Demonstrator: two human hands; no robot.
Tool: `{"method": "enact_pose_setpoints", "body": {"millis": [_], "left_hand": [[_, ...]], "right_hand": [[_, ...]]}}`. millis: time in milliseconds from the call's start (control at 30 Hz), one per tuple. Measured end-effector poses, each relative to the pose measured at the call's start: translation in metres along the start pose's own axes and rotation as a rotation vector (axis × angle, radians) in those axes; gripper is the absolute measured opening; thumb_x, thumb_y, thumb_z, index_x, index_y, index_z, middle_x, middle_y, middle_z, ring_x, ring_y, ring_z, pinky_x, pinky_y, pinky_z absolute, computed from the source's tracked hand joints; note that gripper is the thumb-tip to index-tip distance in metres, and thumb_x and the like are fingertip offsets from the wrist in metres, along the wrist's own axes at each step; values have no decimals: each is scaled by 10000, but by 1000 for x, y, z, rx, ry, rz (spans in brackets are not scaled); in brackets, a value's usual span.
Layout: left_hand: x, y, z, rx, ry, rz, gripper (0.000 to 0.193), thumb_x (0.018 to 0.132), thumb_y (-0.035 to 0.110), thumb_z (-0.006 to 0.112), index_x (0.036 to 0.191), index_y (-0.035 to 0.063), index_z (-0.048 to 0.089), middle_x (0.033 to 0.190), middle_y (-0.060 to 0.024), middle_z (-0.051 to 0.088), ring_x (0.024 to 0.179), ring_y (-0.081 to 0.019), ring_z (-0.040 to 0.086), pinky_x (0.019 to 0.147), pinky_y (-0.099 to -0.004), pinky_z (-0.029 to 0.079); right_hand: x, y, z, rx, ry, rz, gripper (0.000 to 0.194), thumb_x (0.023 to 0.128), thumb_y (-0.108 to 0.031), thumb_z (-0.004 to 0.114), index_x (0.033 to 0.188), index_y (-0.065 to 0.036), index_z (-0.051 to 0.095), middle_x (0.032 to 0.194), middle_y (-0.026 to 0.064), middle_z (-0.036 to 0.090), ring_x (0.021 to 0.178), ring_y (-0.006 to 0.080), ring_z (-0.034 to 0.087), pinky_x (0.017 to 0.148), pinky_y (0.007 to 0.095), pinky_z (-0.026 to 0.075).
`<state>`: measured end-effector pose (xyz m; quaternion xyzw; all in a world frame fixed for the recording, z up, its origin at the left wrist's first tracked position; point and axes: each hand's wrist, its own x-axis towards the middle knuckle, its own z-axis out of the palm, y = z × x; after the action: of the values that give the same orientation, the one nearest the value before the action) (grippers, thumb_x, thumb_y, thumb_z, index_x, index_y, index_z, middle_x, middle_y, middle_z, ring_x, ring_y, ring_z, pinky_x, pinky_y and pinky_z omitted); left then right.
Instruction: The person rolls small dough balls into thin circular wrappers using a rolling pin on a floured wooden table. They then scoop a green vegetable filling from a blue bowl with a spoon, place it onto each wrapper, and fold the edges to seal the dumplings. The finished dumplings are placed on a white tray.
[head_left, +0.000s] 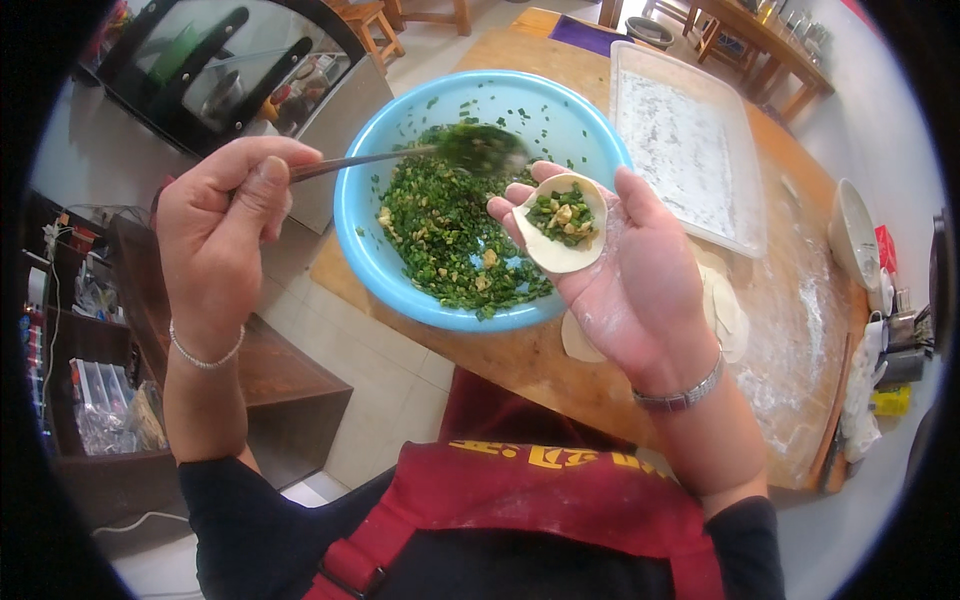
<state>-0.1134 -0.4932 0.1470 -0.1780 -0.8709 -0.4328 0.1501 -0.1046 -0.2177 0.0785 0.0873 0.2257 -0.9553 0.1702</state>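
My left hand (225, 217) grips the handle of a metal spoon (360, 160). The spoon's bowl is blurred and carries green filling above a light blue plastic basin (352, 247). Chopped green leaves mixed with yellowish bits, a filling (442, 232), lie heaped in the basin, with some flecks on its wall. On the upturned palm and fingers of my right hand (637, 277) rests a round dough wrapper (559, 259). A small mound of filling (564, 216) sits on the wrapper, which is unfolded. My right hand is at the basin's right rim.
A translucent plastic tray (754, 225) dusted with white powder stands at the back right of the wooden table (787, 330). More dough wrappers (724, 307) lie partly behind my right hand. A white bowl (855, 232) is by the right edge. A dark wooden cabinet (292, 367) stands left.
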Motion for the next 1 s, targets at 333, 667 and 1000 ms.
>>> {"method": "enact_pose_setpoints", "body": {"millis": [333, 667, 1000], "left_hand": [[-34, -58, 10, 358, -199, 42, 157, 958, 63, 650, 1091, -5, 698, 824, -211, 678, 704, -307, 684, 672, -358, 529], [-25, -49, 3, 659, -131, 606, 217, 854, -2, 671, 1067, 10, 709, 892, -141, 693, 809, -297, 695, 714, -363, 573], [-15, -47, -24, 1041, -313, 1064, 324, 799, 83, 701, 1113, 2, 706, 952, -76, 656, 883, -193, 655, 744, -305, 549]], "right_hand": [[-13, -2, -10, 3, -104, 14, 574, 1118, -333, 259, 1460, 125, 310, 1427, 344, 424, 1373, 472, 449, 1150, 494, 457], [-28, 0, -3, 13, -151, -25, 591, 1110, -307, 282, 1475, 157, 253, 1445, 386, 365, 1387, 505, 415, 1168, 503, 431], [-28, 2, -8, 26, -122, -20, 595, 1114, -320, 250, 1483, 148, 247, 1460, 380, 355, 1401, 500, 398, 1163, 499, 442]]}}
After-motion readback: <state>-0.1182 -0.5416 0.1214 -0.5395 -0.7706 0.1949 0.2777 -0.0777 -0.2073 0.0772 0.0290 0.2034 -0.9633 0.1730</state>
